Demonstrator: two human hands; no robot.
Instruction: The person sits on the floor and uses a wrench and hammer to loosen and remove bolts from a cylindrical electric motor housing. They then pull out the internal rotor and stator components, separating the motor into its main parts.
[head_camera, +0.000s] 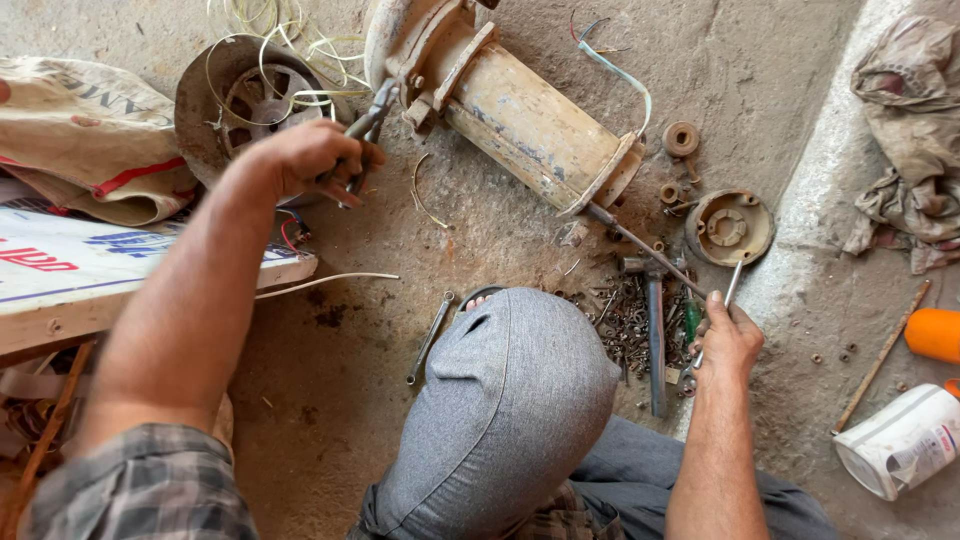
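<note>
My left hand grips a pair of pliers whose jaws touch the flange of a dirty yellow motor housing lying on the ground. My right hand holds a thin metal tool, a screwdriver or spanner shaft, above a pile of nuts and bolts. A long metal rod sticks out of the housing's near end. My grey-trousered knee sits between my arms.
A round end cover and small bearings lie right of the motor. A fan cover with loose copper wire, a spanner, a hammer, rags, a white can and a board surround me.
</note>
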